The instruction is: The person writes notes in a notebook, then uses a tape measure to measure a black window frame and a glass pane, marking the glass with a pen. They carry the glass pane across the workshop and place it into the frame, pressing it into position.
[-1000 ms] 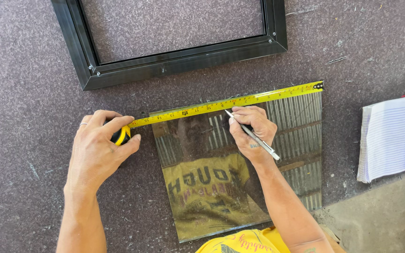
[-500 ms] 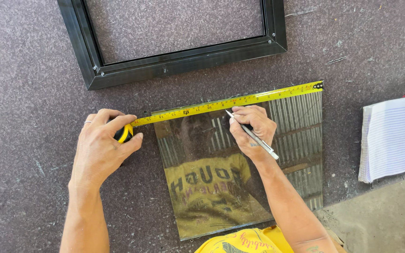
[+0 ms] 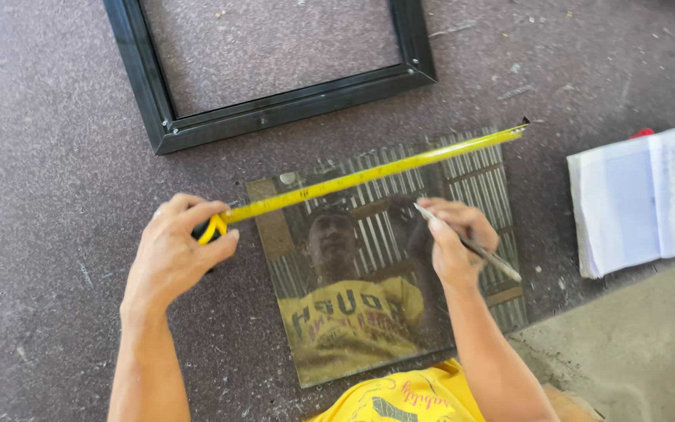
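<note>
A rectangular mirror pane (image 3: 478,187) lies flat on the dark purple mat, reflecting a person in a yellow shirt and a corrugated roof. A yellow tape measure (image 3: 376,173) is stretched along the pane's far edge, its hook at the right corner. My left hand (image 3: 177,250) grips the tape's case just left of the pane. My right hand (image 3: 455,238) rests on the glass and holds a slim pen-like tool (image 3: 470,244), its tip pointing up-left just below the tape.
A black rectangular frame (image 3: 275,105) lies on the mat beyond the pane. An open notebook (image 3: 650,199) sits at the right, with a red object behind it. Bare concrete floor (image 3: 634,352) shows at the lower right past the mat's edge.
The camera view has shifted and tilted slightly; the pane's reflection now shows more of the person. Both hands keep their hold, and the right hand's tool tip stays close under the tape.
</note>
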